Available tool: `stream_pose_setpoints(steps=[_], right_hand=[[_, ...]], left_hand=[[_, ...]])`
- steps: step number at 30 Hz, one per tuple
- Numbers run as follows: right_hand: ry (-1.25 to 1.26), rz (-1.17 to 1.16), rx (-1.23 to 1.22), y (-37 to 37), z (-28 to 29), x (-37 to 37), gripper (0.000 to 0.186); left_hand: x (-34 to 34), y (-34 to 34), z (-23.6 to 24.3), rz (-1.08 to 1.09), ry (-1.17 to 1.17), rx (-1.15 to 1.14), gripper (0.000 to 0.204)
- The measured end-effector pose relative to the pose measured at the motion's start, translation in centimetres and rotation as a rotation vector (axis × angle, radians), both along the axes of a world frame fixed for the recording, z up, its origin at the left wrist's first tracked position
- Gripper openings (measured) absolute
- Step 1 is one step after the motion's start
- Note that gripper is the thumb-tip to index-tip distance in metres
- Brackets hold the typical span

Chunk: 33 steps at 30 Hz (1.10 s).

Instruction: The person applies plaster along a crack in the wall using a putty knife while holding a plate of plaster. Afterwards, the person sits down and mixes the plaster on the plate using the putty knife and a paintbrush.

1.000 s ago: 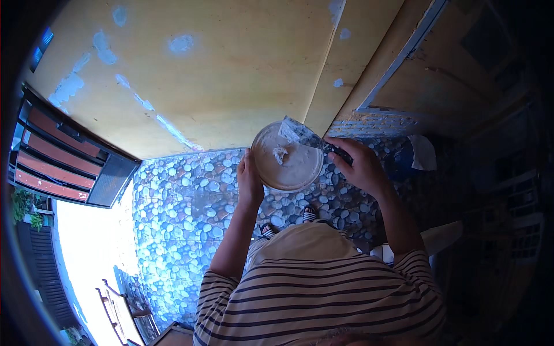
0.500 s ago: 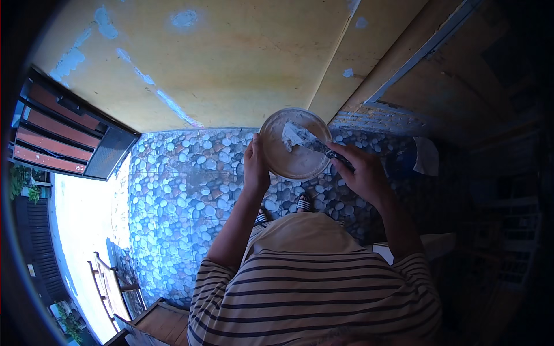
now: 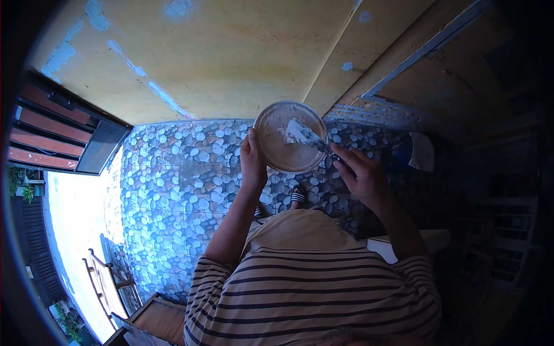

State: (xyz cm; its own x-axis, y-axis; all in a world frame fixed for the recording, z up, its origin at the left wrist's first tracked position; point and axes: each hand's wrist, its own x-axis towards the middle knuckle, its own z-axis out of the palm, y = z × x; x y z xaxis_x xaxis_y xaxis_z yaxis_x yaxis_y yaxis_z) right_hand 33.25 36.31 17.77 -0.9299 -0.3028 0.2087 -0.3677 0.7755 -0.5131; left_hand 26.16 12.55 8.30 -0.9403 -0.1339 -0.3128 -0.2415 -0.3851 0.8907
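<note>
We grip the round dish (image 3: 291, 137) by its rim in our left hand (image 3: 253, 161), tilted up, so our right hand (image 3: 360, 176), closed on the putty knife (image 3: 309, 137), can scrape it

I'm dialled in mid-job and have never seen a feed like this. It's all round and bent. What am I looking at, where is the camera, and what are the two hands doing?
There is no machine here: this is a person working with bare hands. The camera is a wide fisheye worn on the person's head, looking down, so straight edges bend near the rim. The striped shirt at the bottom is the person's own, with forearms reaching up from it.

The left hand holds a round shallow pan by its rim, smeared with pale paste. The right hand has its grip on a putty knife, whose flat blade lies inside the pan.

Below is a floor patterned like blue-grey pebbles, with a sandalled foot showing. Ahead stands a yellow wall with pale patched spots. A slatted shutter is at left.
</note>
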Motion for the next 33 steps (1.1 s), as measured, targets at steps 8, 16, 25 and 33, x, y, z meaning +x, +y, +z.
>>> stream_pose_setpoints(steps=[8, 16, 25, 33], right_hand=[[-0.11, -0.133, -0.196, 1.5, -0.9, -0.6, 0.037], [-0.106, -0.177, -0.25, 3.2, -0.8, -1.5, 0.036], [-0.027, -0.064, -0.229, -0.3, -1.0, -0.7, 0.039], [0.031, 0.214, 0.068, -4.2, -1.5, -1.3, 0.044]], left_hand=[[0.0, -1.3, 0.5, -0.067, 0.018, 0.017, 0.047], [0.4, -1.6, 1.0, -0.097, 0.04, 0.003, 0.047], [1.0, -2.4, 0.4, -0.072, 0.01, 0.014, 0.046], [3.3, -5.5, 0.6, 0.12, -0.004, 0.011, 0.045]])
